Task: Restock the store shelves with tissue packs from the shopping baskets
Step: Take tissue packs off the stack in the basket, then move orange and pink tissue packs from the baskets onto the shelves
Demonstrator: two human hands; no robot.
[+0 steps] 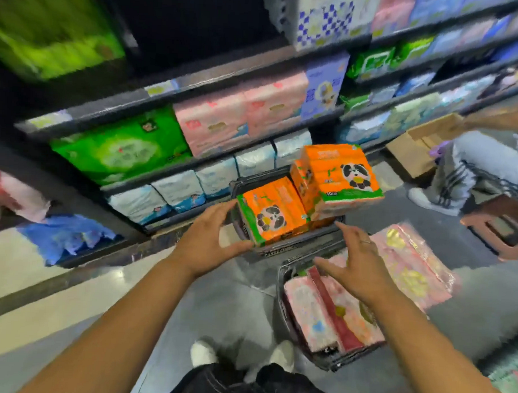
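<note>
At frame centre, the orange pack (270,216) lies between my left hand (211,241) and my right hand (355,266). Both are spread wide, holding nothing.

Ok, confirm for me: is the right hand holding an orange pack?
No, the right hand is open with straight fingers, gripping nothing.

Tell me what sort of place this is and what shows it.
Most likely a supermarket aisle, in the paper-goods section. Tiered shelves are packed with wrapped tissue packs, two shopping baskets stand on the floor holding orange panda packs and pink packs, and an opened cardboard box sits nearby.
</note>
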